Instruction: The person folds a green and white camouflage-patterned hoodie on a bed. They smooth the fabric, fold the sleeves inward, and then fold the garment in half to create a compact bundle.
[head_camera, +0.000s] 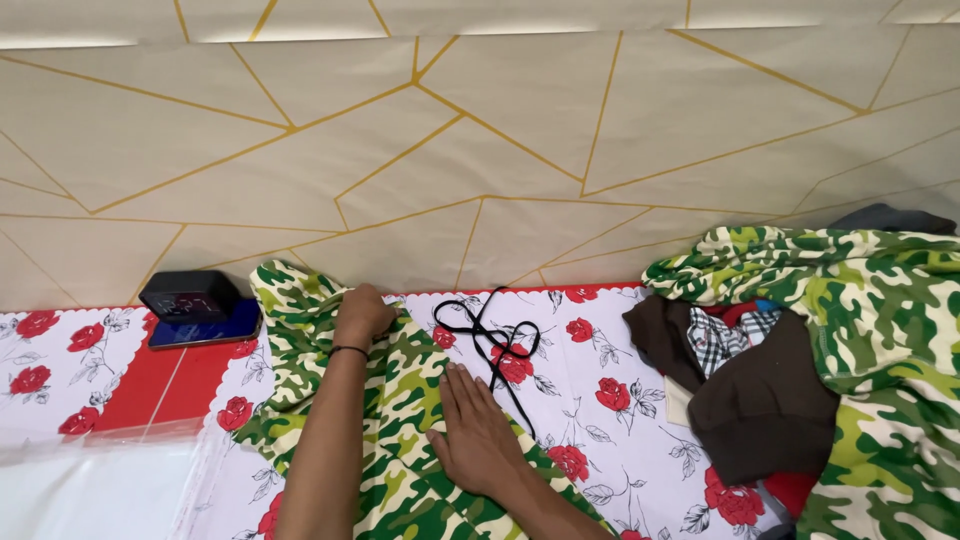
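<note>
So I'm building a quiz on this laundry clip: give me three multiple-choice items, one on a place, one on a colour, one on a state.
1. Where does the thin black drawstring cord lie?
A. on the rose-printed white cloth, right of the hands
B. on the small black digital clock
C. on the heap of clothes

2. What colour are the printed roses?
A. blue
B. red
C. yellow

3. How is the right hand?
A. clenched in a fist
B. lifted in the air
C. pressed flat, fingers together, on the green camouflage garment

Answers:
1 A, the cord is looped on the cloth beside the garment.
2 B, every bloom is red with dark leaves.
3 C, the palm lies flat on the fabric, while the left hand bunches the garment's upper edge.
</note>
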